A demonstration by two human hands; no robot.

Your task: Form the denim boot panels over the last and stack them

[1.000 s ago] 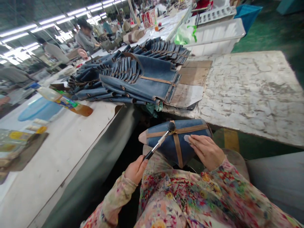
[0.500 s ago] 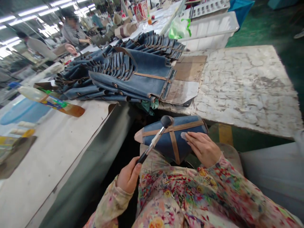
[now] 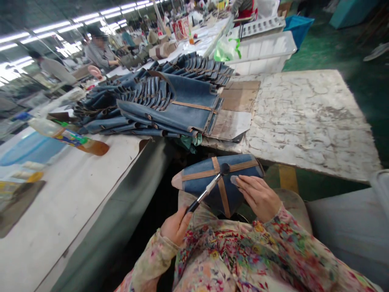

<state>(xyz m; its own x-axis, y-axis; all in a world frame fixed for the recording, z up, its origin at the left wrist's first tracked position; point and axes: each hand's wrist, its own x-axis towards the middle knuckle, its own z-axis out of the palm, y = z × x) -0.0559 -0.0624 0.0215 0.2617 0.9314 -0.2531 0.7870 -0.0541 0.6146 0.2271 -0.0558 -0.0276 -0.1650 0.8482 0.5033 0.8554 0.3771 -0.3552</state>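
A blue denim piece (image 3: 223, 182) with crossed tan straps and a pale pointed end lies across my lap. My left hand (image 3: 176, 225) grips a black-handled brush (image 3: 206, 192), whose dark round head rests on the denim near the crossing straps. My right hand (image 3: 258, 198) lies on the denim's right part. A small grey piece (image 3: 234, 180) sticks out from under its fingertips. The denim's underside is hidden.
A large stack of denim pieces (image 3: 152, 101) lies on a white-covered table (image 3: 75, 194) at my left front. Cardboard sheets (image 3: 234, 109) sit on a worn stone-like slab (image 3: 304, 121). Behind stand white crates (image 3: 261, 50). A co-worker (image 3: 100, 52) sits further along the table.
The brush head has dropped from the denim's top edge onto its surface since half a second ago. The whole view has shifted slightly.
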